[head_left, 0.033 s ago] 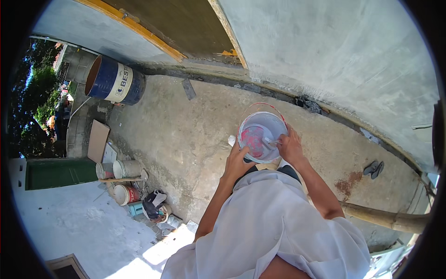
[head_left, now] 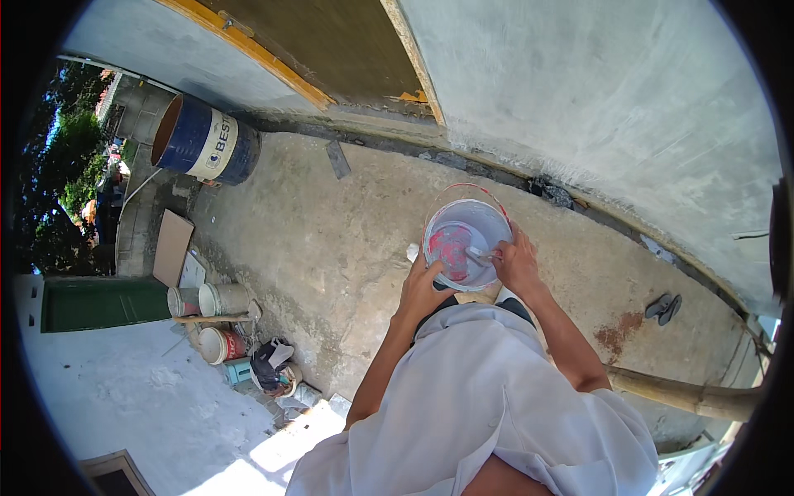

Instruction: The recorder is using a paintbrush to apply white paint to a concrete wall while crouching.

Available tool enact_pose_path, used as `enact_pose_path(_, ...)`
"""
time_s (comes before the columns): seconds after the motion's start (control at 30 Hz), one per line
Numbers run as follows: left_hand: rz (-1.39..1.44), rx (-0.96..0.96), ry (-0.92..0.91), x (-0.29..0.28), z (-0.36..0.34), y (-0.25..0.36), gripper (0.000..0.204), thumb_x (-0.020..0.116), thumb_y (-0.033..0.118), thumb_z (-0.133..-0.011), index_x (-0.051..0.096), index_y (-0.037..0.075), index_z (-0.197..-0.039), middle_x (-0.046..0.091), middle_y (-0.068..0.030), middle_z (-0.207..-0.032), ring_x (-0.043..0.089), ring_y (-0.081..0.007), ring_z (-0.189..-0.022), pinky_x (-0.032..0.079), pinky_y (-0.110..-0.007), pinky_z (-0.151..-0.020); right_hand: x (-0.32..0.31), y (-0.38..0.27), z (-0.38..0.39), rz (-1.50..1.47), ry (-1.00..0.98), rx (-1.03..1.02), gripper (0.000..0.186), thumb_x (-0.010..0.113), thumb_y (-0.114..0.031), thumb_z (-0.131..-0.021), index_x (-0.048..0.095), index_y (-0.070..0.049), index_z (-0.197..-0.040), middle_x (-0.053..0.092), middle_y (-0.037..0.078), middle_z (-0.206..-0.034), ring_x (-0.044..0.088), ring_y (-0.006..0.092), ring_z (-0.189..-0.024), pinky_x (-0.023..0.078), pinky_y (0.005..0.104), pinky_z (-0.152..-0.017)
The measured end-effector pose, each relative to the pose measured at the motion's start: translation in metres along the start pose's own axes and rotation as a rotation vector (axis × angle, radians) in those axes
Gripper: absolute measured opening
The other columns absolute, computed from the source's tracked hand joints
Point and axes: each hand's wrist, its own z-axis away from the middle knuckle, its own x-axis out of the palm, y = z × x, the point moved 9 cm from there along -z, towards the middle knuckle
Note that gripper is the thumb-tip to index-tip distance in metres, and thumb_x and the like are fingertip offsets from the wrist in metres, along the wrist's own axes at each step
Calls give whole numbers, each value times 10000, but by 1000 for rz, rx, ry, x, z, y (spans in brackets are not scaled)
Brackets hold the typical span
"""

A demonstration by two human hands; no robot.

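Between left hand [head_left: 423, 289] and right hand [head_left: 518, 263], bucket [head_left: 466, 241].

This is an outdoor yard beside a building where painting or plastering work is done. A rough concrete floor [head_left: 331, 240] meets a grey plastered wall [head_left: 595, 99], and a door with a yellow wooden frame [head_left: 273, 62] stands in that wall. A big blue and white drum [head_left: 203, 140] lies on its side near the wall. Several used paint cans [head_left: 217, 299] (stained with colour) stand together with rags and a board [head_left: 172, 246] at the edge. Trees [head_left: 70, 157] and strong sunlight show it is open air
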Motion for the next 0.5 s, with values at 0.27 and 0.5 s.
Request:
enact_pose_path(0.27,8,8,203,-127,-41,-124,440,901,235,-649,610,66,-934,475,-236,-1421,482,-432,-1305,466,-465,-1016,13,-165,-108,-124,93,-242,222,798,-113,-763,734,-33,-960,588,178,-1254,552,344,-1158,468,429,-952)
enact_pose_path(0.5,-21,-147,281,-232,-48,-241,469,911,228,-628,620,101,-973,350,-287,-1503,411,-476,-1357,476,-505,-1016,70,-284,-214,-241,-75,-232,153,732,-109,-818,674,20,-876,682,206,-825,672,386,-737,536,443,-673)
